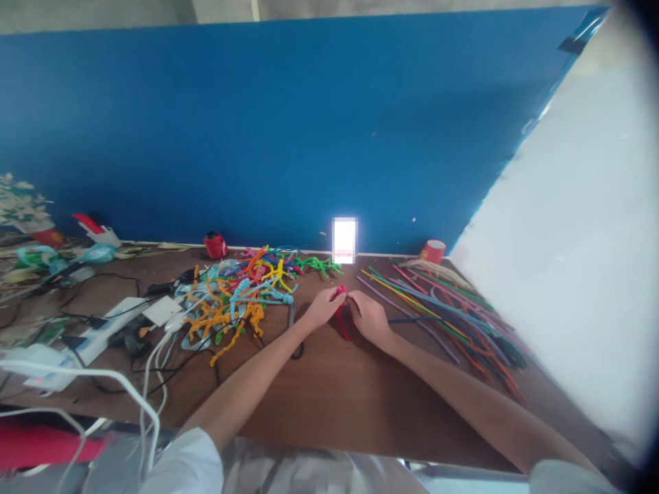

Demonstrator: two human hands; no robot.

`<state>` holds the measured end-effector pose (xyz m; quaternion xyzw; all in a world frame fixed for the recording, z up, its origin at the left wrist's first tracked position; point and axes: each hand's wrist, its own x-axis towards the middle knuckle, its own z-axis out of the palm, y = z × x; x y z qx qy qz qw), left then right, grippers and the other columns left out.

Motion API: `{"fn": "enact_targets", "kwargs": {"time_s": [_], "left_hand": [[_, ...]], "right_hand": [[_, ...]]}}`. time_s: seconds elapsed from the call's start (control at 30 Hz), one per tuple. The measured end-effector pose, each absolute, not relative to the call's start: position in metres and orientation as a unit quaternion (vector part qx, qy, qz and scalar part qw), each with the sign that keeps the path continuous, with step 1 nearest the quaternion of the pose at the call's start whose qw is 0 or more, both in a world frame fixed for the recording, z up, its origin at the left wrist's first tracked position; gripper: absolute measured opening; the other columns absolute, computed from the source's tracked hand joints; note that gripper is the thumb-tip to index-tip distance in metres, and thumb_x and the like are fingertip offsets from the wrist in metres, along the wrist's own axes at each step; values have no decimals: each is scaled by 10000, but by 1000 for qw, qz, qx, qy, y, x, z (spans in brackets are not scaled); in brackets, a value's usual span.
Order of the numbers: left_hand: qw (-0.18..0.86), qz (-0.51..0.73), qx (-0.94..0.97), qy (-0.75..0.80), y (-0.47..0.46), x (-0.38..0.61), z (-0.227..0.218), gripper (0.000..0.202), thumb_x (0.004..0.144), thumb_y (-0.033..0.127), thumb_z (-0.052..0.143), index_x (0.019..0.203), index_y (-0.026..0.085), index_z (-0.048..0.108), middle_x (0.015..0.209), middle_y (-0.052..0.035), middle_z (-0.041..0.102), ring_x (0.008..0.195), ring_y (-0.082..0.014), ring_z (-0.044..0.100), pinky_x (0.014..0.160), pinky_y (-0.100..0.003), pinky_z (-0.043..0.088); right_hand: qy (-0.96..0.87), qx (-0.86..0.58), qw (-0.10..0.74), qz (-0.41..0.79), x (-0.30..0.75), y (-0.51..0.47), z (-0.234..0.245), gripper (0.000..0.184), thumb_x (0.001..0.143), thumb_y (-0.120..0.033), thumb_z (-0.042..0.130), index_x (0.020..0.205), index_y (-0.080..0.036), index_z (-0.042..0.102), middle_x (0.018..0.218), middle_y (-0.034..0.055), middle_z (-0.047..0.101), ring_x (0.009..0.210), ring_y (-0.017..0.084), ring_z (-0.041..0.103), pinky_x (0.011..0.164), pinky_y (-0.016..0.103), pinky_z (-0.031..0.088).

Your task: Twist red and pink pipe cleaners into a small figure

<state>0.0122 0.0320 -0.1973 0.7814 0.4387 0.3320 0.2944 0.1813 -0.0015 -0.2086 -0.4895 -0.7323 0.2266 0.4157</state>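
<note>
My left hand (324,308) and my right hand (369,318) meet over the middle of the brown table. Both are closed, fingertips pinching a red pipe cleaner (342,325). Its top is bunched into a small lump between the fingers, while a tail hangs down toward the tabletop. The exact shape inside my grip is partly hidden. To the left of my left hand lies a pile of twisted pipe cleaner figures (250,312) in orange, light blue, yellow and green. Right of my right hand spread long straight pipe cleaners (437,302) in many colours.
A bright, blurred-out screen (344,240) stands against the blue partition (257,137). A red paper cup (433,251) is at the back right, a red spool-like object (215,245) at the back left. A white power strip (97,341) with tangled cables covers the left side, near white flowers (20,199).
</note>
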Motion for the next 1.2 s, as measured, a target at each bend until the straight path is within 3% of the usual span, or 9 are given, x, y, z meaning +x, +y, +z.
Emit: {"fn": "enact_targets", "kwargs": {"time_s": [0.2,0.3,0.4,0.5,0.6,0.77,1.0,1.2], "left_hand": [[207,334,810,435,20,15,-193,183,973,287,432,948,180,579,955,-67,638,914,-204,556,851,-335,428],[167,339,821,429,15,17,-189,153,952,216,467,981,184,614,1062,-108,634,1052,-239,525,967,-400,384],[156,348,820,426,13,18,-187,152,950,248,486,973,185,622,1072,-120,631,1076,-249,521,989,-411,375],[175,366,803,437,15,17,-189,209,966,333,457,934,175,590,1024,-108,624,1022,-242,531,952,-394,396],[225,386,772,452,23,14,-194,271,976,388,413,909,167,555,885,-68,616,867,-204,556,840,-343,435],[331,399,728,449,42,8,-203,342,968,418,369,873,145,551,753,-19,583,709,-146,534,687,-266,432],[409,402,706,415,41,10,-202,302,883,450,528,832,153,552,712,18,526,687,-126,493,665,-243,414],[410,418,706,399,34,11,-196,227,872,390,548,848,164,537,783,14,536,760,-133,511,744,-254,422]], "right_hand": [[-730,-469,416,273,186,10,-209,298,930,-432,477,746,-209,552,669,6,560,635,163,509,636,288,396],[-726,-450,417,311,189,16,-210,399,930,-550,427,753,-209,534,580,-35,473,515,129,432,517,260,373],[-723,-447,418,319,188,16,-210,433,932,-592,384,773,-213,522,525,-60,417,442,118,367,454,258,347],[-727,-456,428,284,186,11,-207,370,952,-521,402,797,-213,535,619,-13,542,543,147,489,559,285,421],[-736,-471,430,227,182,4,-204,239,961,-394,432,961,-215,591,864,57,677,779,209,617,756,345,457],[-745,-492,425,151,178,-4,-204,255,978,-317,406,1107,-215,602,1115,109,683,1057,257,612,903,373,432],[-738,-523,409,120,183,4,-211,306,994,-341,385,866,-220,636,837,68,703,787,224,649,734,317,447],[-741,-506,419,140,185,10,-217,262,1002,-313,383,1147,-231,585,1028,49,741,872,191,703,766,272,478]]}}
